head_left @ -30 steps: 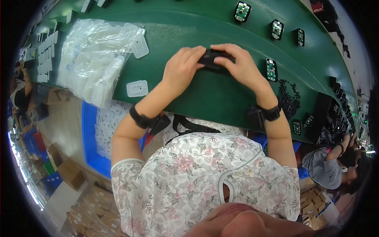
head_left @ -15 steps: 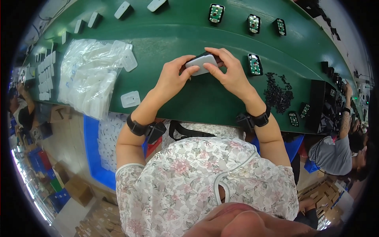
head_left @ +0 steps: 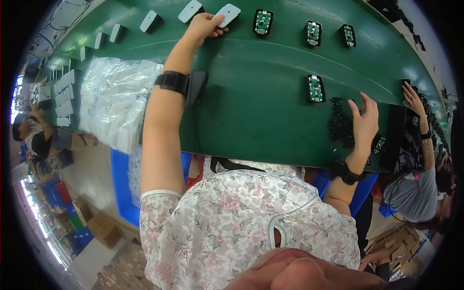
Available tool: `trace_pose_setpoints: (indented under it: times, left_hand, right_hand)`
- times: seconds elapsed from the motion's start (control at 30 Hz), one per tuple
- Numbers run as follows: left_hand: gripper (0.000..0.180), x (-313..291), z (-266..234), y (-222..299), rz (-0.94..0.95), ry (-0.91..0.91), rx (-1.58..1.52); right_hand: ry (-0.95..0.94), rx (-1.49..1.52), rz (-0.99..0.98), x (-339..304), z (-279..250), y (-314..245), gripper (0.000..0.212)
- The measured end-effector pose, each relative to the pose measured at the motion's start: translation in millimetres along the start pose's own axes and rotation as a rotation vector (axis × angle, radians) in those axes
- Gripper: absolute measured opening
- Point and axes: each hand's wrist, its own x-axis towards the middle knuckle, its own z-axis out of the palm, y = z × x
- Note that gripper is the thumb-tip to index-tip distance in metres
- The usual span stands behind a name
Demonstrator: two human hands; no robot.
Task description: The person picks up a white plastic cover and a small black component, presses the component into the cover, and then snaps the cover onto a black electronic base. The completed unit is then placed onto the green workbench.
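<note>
One open black case [head_left: 316, 89] lay left of and slightly beyond the nearer, wide-spread right hand [head_left: 365, 122], long axis pointing across the green table [head_left: 261, 116], while the left hand [head_left: 201, 28] gripped a white-topped case [head_left: 228, 14] farther off.

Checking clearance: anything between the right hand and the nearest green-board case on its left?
Yes, low clutter: the far end of the loose black parts lies on the table between the right hand and that green-board case. Nothing taller visible there.

Green table [head_left: 261, 113], white-lidded case [head_left: 230, 15], floral shirt [head_left: 237, 212]
</note>
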Motion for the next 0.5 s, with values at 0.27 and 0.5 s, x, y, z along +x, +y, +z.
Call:
trace_pose_setpoints:
  times: [0.27, 0.5]
  left_hand:
    - [0.045, 9.8, -20.9, 0.0, -0.067, 0.047, 0.4]
    - [0.031, -118.7, -92.2, 38.6, 0.235, 0.227, 0.42]
  right_hand:
    - [-0.201, 0.218, 0.139, -22.2, 17.5, 26.7, 0.014]
    - [-0.183, 0.229, 0.046, -20.4, 20.1, 30.5, 0.011]
